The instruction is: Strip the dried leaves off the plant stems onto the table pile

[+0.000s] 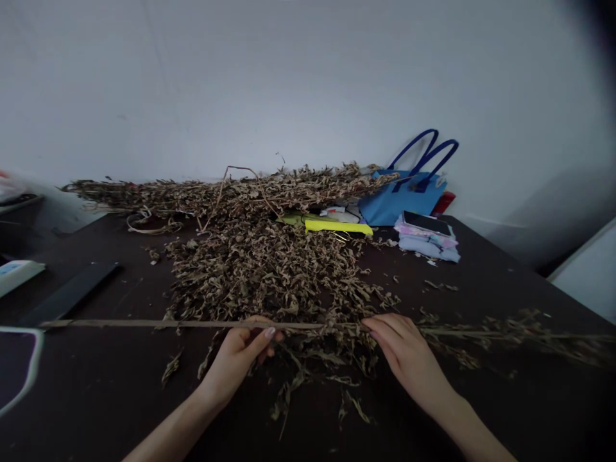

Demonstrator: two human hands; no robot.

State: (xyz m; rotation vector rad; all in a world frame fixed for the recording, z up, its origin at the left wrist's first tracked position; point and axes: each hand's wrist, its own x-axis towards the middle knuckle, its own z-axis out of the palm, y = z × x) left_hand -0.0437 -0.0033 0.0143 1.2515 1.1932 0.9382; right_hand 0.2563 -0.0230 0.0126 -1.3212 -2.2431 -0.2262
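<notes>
A long dried plant stem (144, 323) lies crosswise in front of me, bare on its left part and leafy toward the right end. My left hand (248, 346) is closed around the stem, thumb against the fingers. Farther right, my right hand (402, 343) has its fingers bent together over the stem where dried leaves cling; its fingertips are partly hidden. Just behind both hands spreads a pile of loose dried leaves (274, 273). A few fallen leaves (353, 407) lie on the dark table nearer me.
Along the wall rests a heap of dried leafy stalks (192, 192). At the back right are a blue bag (404, 202), a yellow-handled tool (339, 226) and a phone (426, 222) on a tissue pack (428, 247). A flat black object (72, 295) and a white-edged object (33, 366) lie at left.
</notes>
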